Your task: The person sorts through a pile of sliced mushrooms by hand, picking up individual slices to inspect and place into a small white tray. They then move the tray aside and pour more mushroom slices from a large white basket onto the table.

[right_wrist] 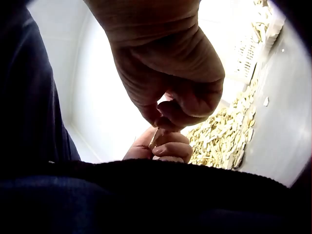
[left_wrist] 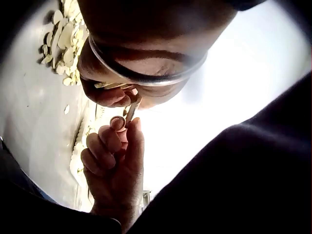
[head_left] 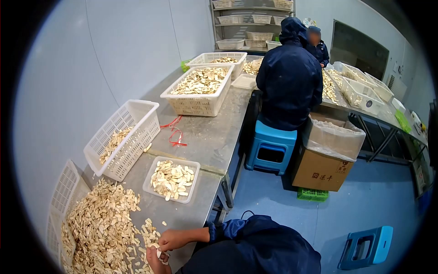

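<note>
My left hand, with a bangle at its wrist, holds some pale dried slices in its curled fingers. Right opposite it, my right hand has its thumb and fingertips at one thin pale slice that spans between the two hands. From the right wrist, the same slice shows under the right fingertips, beside the left fingers. Both hands are over the table's near edge, close to a large heap of slices. Part of the left palm is hidden.
A shallow tray of slices and a tilted white basket stand beyond the heap. Farther along the steel table are a fuller basket and red string. Another person sits on a blue stool.
</note>
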Motion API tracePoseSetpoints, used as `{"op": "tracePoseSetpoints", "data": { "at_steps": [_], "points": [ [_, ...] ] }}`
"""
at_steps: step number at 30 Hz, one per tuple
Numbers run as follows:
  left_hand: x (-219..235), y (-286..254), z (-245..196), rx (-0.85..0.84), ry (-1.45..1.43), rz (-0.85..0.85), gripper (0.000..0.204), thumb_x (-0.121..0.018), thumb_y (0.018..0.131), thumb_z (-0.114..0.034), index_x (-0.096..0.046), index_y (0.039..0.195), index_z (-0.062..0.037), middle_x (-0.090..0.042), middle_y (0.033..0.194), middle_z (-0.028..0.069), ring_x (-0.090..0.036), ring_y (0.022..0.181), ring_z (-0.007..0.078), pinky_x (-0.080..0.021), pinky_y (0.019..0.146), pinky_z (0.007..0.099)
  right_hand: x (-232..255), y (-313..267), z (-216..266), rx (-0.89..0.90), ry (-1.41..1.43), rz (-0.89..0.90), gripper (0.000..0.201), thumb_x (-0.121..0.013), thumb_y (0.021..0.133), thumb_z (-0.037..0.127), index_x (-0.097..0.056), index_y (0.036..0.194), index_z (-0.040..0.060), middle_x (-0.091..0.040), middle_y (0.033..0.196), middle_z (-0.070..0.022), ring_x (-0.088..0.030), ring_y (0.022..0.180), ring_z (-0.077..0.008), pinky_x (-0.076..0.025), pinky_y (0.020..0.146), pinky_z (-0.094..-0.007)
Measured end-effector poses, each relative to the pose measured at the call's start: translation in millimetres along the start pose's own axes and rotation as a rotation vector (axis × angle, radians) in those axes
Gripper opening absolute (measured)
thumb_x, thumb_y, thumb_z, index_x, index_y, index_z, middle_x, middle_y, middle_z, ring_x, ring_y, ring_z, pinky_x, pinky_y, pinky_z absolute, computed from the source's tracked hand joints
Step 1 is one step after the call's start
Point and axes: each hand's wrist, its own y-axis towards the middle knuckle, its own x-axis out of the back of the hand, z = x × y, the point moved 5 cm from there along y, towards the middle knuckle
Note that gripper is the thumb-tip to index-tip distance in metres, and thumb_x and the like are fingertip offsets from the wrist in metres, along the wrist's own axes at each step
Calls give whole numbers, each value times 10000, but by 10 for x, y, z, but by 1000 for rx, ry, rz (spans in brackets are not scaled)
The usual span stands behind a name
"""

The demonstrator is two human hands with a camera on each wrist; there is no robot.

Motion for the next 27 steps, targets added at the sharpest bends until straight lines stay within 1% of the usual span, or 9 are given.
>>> {"op": "tracePoseSetpoints", "data": {
  "at_steps": [4, 7, 10, 13, 16, 18, 21, 25, 27],
  "points": [
    [66, 24, 59, -3, -11, -24, 95, -517, 1035, -177, -549, 979, -107, -565, 811, 30, -567, 694, 126, -463, 597, 272, 23, -15, 36, 22, 10, 0, 380, -610, 930, 316, -623, 724, -3, -581, 626, -139, -555, 569, -211, -443, 574, -364],
    [52, -19, 22, -5, -59, -12, 112, -503, 1030, -174, -571, 1032, -86, -595, 911, 58, -603, 786, 148, -498, 662, 298, 27, -14, 12, 22, 56, -22, 352, -614, 929, 305, -636, 749, 4, -595, 630, -106, -556, 578, -179, -447, 579, -348],
    [7, -67, -33, 10, -101, -44, 197, -487, 1037, -185, -578, 1152, -52, -619, 1018, 102, -633, 882, 196, -531, 728, 339, 51, -32, 9, 21, 120, -64, 320, -625, 926, 292, -654, 777, 11, -618, 641, -74, -563, 592, -149, -454, 583, -333],
    [163, 40, 114, 41, -60, -45, 282, -479, 1040, -190, -551, 1261, -29, -628, 1107, 140, -641, 955, 238, -546, 774, 373, 52, -12, -60, 24, 153, -119, 294, -642, 921, 277, -659, 794, 13, -630, 654, -59, -566, 600, -132, -457, 584, -320],
    [237, 46, 192, 35, -68, -52, 305, -484, 1045, -208, -532, 1283, -23, -634, 1108, 145, -649, 931, 249, -551, 761, 376, 65, -8, -90, 14, 174, -202, 266, -661, 918, 251, -645, 801, 14, -624, 658, -56, -561, 603, -121, -451, 579, -311],
    [255, 74, 214, 30, -77, -16, 295, -494, 1037, -207, -547, 1260, -20, -633, 1062, 133, -649, 902, 245, -550, 750, 373, 84, -10, -91, 11, 211, -257, 246, -672, 917, 233, -632, 805, 17, -615, 655, -48, -553, 603, -110, -444, 574, -309],
    [287, 88, 228, 26, -64, -3, 260, -506, 1024, -196, -576, 1204, -21, -626, 989, 111, -647, 861, 236, -546, 728, 368, 142, -18, -65, -1, 261, -341, 264, -654, 890, 257, -604, 777, 23, -569, 625, -69, -533, 592, -143, -442, 578, -339],
    [167, -7, 109, 58, -57, -20, 196, -518, 1005, -178, -607, 1118, -45, -607, 919, 82, -617, 805, 201, -521, 687, 342, 191, -11, -102, -17, 184, -352, 250, -674, 866, 249, -579, 798, 28, -564, 648, -56, -525, 609, -142, -453, 601, -335],
    [153, 5, 95, 36, 15, 37, 179, -528, 1006, -179, -607, 1113, -58, -601, 906, 71, -593, 772, 177, -500, 664, 319, 185, -14, -101, -34, 191, -352, 246, -687, 849, 242, -569, 809, 30, -566, 665, -48, -526, 626, -143, -456, 613, -332]
  ]
}}
